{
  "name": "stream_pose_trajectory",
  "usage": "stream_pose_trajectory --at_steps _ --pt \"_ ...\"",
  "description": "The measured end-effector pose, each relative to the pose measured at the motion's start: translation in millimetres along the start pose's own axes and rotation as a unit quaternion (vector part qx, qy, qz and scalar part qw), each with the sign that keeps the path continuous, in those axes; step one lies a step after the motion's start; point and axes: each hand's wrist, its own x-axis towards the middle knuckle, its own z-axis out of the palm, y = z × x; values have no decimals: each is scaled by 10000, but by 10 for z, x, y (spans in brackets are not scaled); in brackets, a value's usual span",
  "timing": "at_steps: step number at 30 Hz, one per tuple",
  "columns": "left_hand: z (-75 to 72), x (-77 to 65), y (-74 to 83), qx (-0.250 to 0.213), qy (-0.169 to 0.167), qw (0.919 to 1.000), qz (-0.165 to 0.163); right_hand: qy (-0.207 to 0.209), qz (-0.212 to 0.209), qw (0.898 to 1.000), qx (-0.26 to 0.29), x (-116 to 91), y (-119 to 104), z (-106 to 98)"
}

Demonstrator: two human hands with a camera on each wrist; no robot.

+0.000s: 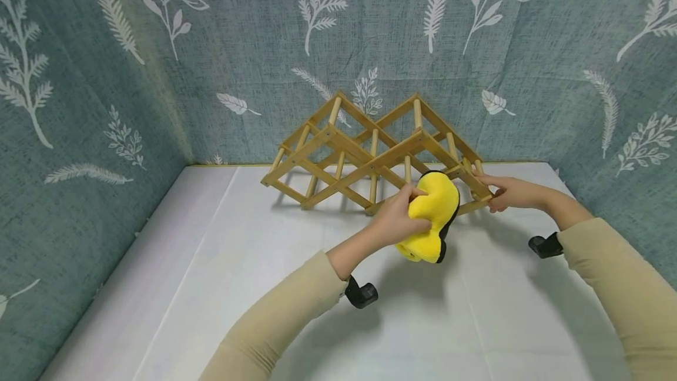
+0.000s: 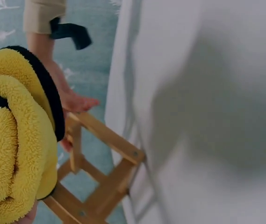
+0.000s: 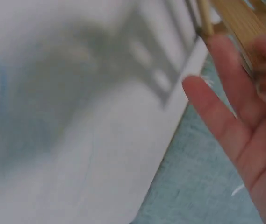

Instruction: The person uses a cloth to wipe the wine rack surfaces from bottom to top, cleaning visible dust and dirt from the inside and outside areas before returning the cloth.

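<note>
My left hand [image 1: 398,216] grips a rolled yellow towel [image 1: 436,199] with black edging, held above the white table in front of the rack. In the left wrist view the roll's end shows fluffy coiled layers of the towel [image 2: 25,140]. Behind it stands a wooden folding wine rack [image 1: 372,164] of crossed slats and round dowels. My right hand [image 1: 510,193] holds the rack's right end between thumb and finger. In the right wrist view, other fingers [image 3: 212,109] stretch out straight beside the wood [image 3: 240,23].
The white table [image 1: 238,287] reaches back to a blue-green fabric backdrop [image 1: 254,46] with white leaf prints, which also lines both sides. A black wrist mount [image 1: 362,294] juts from the left sleeve, and another black mount [image 1: 545,246] from the right.
</note>
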Motion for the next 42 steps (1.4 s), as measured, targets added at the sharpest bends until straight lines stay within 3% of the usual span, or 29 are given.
stream_pose_trajectory --at_steps 3,8,21,25,30,33,37,42 --pt "-22 -74 -101 141 -24 9999 -32 72 51 9987 498 -68 30 -60" --pt "-14 -131 -234 210 -89 9997 -93 505 -164 9959 738 -103 84 -67" --pt "47 -159 -368 404 -107 9984 -381 681 -103 9970 348 -12 180 -26" --pt "85 -134 -404 361 -198 9968 -680 658 -63 9978 94 4 162 -66" --pt "208 -33 -443 145 -320 9902 -1350 554 23 9985 42 -1 125 -98" --pt "318 83 -447 -235 -254 9875 -1540 552 76 9984 -16 -8 120 -107" --pt "520 248 -409 -530 -144 9868 -1526 578 121 9982 -69 0 133 -105" --pt "804 381 -318 -559 12 9868 -1519 590 116 9981 -93 23 154 -89"
